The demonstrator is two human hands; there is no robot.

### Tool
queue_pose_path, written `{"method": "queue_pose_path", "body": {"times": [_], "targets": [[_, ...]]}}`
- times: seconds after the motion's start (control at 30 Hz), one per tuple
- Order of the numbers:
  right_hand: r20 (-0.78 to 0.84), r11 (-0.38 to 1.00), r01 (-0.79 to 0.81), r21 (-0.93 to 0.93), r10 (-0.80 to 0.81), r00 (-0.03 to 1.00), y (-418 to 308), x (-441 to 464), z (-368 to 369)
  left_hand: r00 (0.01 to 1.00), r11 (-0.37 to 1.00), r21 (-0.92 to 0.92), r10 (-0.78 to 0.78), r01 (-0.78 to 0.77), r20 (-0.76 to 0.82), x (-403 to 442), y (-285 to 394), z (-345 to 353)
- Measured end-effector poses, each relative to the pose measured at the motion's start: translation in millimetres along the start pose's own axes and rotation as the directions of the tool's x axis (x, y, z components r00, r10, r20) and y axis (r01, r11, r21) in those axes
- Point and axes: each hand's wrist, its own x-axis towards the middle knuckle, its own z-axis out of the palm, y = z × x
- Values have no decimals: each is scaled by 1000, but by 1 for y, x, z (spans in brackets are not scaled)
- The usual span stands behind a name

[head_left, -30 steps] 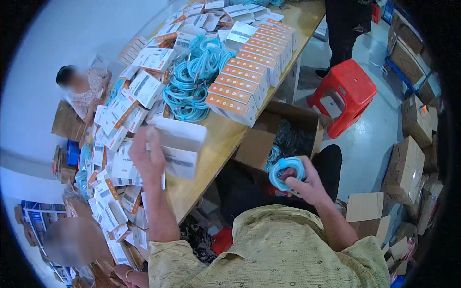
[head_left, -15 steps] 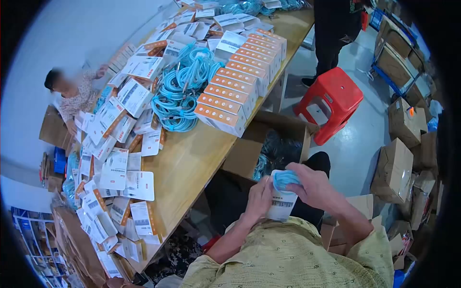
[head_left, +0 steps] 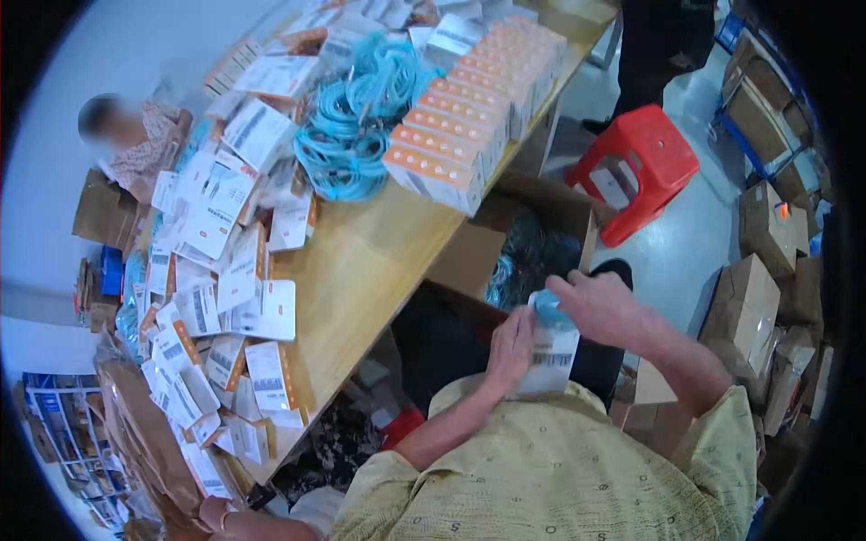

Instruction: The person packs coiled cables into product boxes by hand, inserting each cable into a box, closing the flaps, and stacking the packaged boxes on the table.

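Note:
Low in front of my chest, my left hand (head_left: 511, 347) is closed around the left side of a small white box (head_left: 552, 353) with dark printing. At the box's upper end sits a coil of light-blue cable (head_left: 550, 308), partly inside it. My right hand (head_left: 604, 308) grips that coil from the right, its fingers slightly blurred. On the table lies a heap of similar blue cable coils (head_left: 343, 162). Beside them stands a row of packed orange-and-white boxes (head_left: 442, 144).
Flat white boxes (head_left: 216, 203) are piled along the wooden table (head_left: 361, 261). An open carton (head_left: 465, 257) with cables stands beyond my hands. A red stool (head_left: 640, 171), a standing person (head_left: 663, 54) and stacked cartons (head_left: 740, 311) are to the right. Another person (head_left: 149, 144) works across the table.
The view has shifted slightly. My right hand has tilted over the coil, which now shows less above the box. At the lower left, another person's hand with a bracelet shows more.

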Motion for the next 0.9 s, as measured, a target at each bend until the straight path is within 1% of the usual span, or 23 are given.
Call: {"method": "queue_pose_path", "body": {"times": [0.07,0.1,0.17,0.2,0.23,0.33,0.37,0.5,0.53,0.67,0.7,0.83,0.87,0.9], "targets": [[52,999,25,-33,-24,998,6,4,1,1000,1000,2,6,-6,15,5,-4,-1],[151,996,20,89,-33,988,12,7,-11,993,995,-13,-103,104,58,4,14,-4],[180,981,53,189,-88,980,26,10,-12,998,998,-44,39,-37,52,6,11,2],[210,977,43,210,-89,974,24,9,-10,996,997,-34,71,-69,47,8,11,3],[211,983,49,176,-86,974,22,12,-12,993,994,-20,113,-112,37,10,13,4],[158,996,79,29,-82,984,18,28,-22,999,999,-6,44,-44,0,17,19,-8],[156,996,85,30,-88,984,17,29,-22,999,999,-3,44,-44,-6,18,18,-9],[159,984,145,-106,-127,979,4,26,-12,997,996,52,72,-74,29,11,9,-18],[165,985,143,-96,-126,978,4,27,-9,997,997,53,62,-64,35,11,8,-17],[258,965,262,0,-253,932,11,36,-4,999,999,37,0,-1,32,12,8,-14],[259,967,256,2,-248,933,13,37,-4,999,999,36,-1,0,38,12,9,-13],[395,978,78,194,-150,906,10,53,-13,999,999,30,-31,31,14,14,11,-13],[400,978,85,190,-157,903,12,53,-14,999,999,25,-34,34,5,14,10,-15],[371,967,-14,256,-85,925,15,52,-15,999,999,22,-41,42,-16,14,8,-17]]}}
